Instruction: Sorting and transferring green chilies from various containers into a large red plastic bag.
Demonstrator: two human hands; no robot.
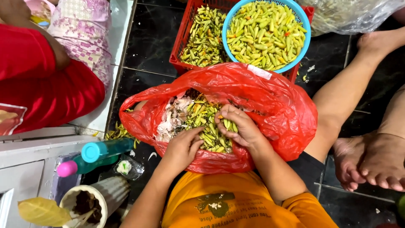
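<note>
Lying crinkled around both hands, a red plastic bag [270,105] is holding green chillies [202,116] and pale garlic skins [175,114]. The left hand [182,147] is resting loosely open on the chillies; the right hand [238,126] is cupping several. Beyond them, a blue bowl [230,17] and red crate [185,31] are brimming with chillies.
</note>
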